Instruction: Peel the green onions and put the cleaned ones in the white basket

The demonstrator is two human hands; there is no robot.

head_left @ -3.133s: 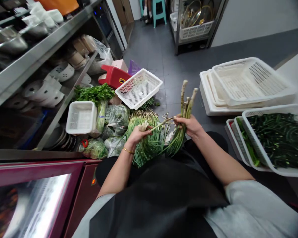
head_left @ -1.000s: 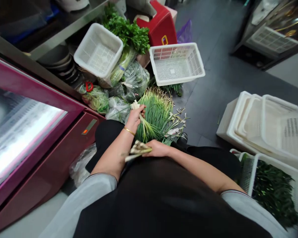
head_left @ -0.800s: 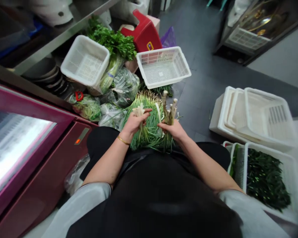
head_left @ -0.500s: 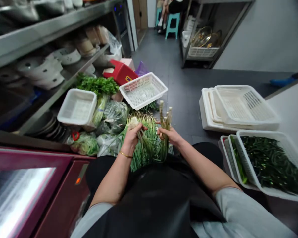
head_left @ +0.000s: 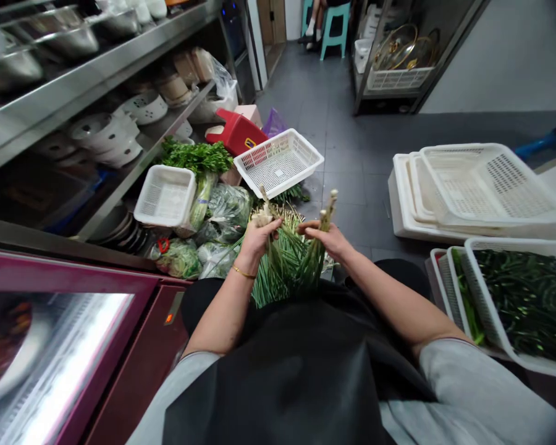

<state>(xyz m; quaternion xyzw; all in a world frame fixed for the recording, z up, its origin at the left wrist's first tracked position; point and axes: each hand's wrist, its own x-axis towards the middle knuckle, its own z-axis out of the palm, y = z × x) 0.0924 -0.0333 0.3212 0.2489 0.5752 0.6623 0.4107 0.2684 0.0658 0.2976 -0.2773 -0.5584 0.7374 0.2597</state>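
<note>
My left hand point(head_left: 260, 238) is closed around a bunch of scallion-like stalks point(head_left: 262, 216). Their pale root ends sit above my fingers, with one thin brownish stalk sticking up. To the right, my right hand point(head_left: 330, 238) grips another bundle of similar stalks point(head_left: 326, 216). White knobby ends point upward there and green leaves hang below. Between and beneath both hands lies a large pile of long green stalks point(head_left: 278, 278), its brownish root ends facing away from me. The stalks partly hide the fingers of each hand.
Beyond the pile rests a white perforated basket point(head_left: 301, 179). At left are a white tub point(head_left: 164, 194), leafy greens point(head_left: 194, 156) and bagged vegetables point(head_left: 229, 210) beside a metal shelf point(head_left: 120, 68). Stacked white baskets point(head_left: 486, 216) and a basket of dark green vegetables point(head_left: 528, 303) stand right.
The view has shifted, moving the scene's lower part rightward. A brownish stalk now stands up from the left hand's bunch, while fewer upright ends show in my right hand.
</note>
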